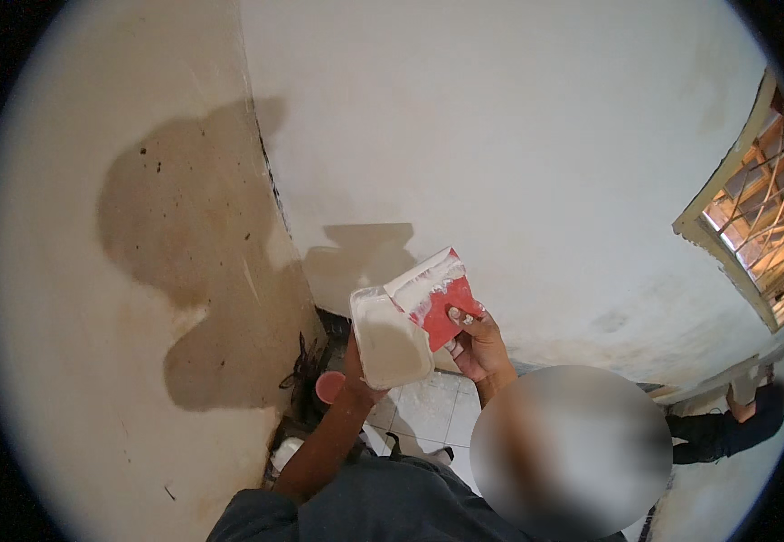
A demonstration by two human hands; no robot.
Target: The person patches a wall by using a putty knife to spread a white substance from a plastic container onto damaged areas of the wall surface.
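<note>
My left hand is wrapped round the lower left side of a white rounded rectangular tub. Smooth off-white paste shows inside it, and the tub tilts toward me. In my right hand is a red flat putty spreader, gripped between thumb and fingers. White paste coats its upper edge and part of its face. The spreader overlaps the tub's upper right rim; I cannot tell if they touch. Whitish smears mark the right fingertips. Most of the left fingers are hidden behind the tub.
A brown-stained wall meets a white wall in a corner before me. Below are floor tiles, a pink round container and dark tangled strands. Right: a barred window and another person. A blurred disc covers the lower right.
</note>
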